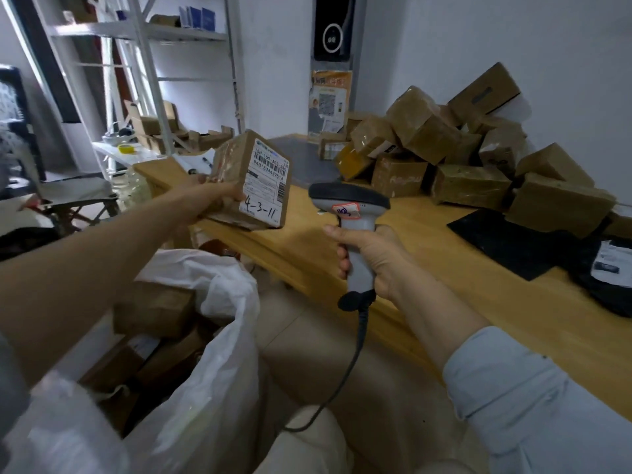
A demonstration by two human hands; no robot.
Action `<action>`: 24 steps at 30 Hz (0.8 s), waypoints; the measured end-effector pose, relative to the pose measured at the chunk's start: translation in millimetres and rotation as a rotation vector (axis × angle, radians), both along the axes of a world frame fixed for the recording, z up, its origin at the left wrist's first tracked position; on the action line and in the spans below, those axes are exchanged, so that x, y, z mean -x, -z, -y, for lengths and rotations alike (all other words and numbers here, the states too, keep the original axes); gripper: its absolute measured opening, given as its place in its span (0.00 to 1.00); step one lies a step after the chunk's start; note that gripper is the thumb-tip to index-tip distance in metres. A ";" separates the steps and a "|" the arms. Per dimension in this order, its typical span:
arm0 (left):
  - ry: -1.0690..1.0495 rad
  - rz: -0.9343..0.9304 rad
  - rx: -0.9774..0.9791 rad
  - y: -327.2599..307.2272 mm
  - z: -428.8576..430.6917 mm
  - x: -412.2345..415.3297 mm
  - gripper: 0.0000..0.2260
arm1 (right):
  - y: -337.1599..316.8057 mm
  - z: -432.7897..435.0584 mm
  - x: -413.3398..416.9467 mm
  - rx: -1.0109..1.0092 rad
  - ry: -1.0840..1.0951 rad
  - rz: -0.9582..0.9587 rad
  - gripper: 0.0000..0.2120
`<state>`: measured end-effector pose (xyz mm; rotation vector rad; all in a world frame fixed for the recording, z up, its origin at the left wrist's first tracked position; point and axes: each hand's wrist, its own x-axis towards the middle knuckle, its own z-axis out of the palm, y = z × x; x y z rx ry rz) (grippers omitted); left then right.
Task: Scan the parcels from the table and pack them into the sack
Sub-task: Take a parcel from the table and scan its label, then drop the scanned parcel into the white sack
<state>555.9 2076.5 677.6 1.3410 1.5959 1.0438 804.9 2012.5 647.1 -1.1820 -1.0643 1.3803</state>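
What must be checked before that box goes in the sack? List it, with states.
1. Left hand grips box: ok.
2. Barcode on label uncovered: ok.
3. Right hand grips scanner: ok.
4. Scanner aimed at label: cannot tell.
5. Scan registered: cannot tell.
6. Sack mouth open: ok.
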 end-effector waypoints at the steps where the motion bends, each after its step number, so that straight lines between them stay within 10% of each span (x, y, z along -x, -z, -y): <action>1: -0.046 -0.039 0.012 1.2 6.2 14.5 0.24 | 4.8 0.4 10.1 0.025 -0.021 0.005 0.12; 6: -0.156 -0.302 0.229 19.0 35.4 76.7 0.12 | 29.6 3.6 59.4 0.119 -0.107 0.053 0.09; 10: -0.116 -0.624 0.453 49.0 47.2 103.8 0.39 | 49.2 5.0 86.6 0.192 -0.159 0.071 0.08; 16: 0.022 -1.046 0.523 106.5 42.1 97.3 0.40 | 60.8 -2.2 88.8 0.262 -0.162 0.055 0.07; 18: -0.033 -1.082 0.540 120.9 34.7 87.2 0.55 | 60.8 -5.9 81.4 0.269 -0.122 0.044 0.07; 24: -0.027 -0.939 0.210 86.5 5.2 -11.2 0.39 | 49.4 -10.2 37.1 0.339 -0.029 -0.145 0.10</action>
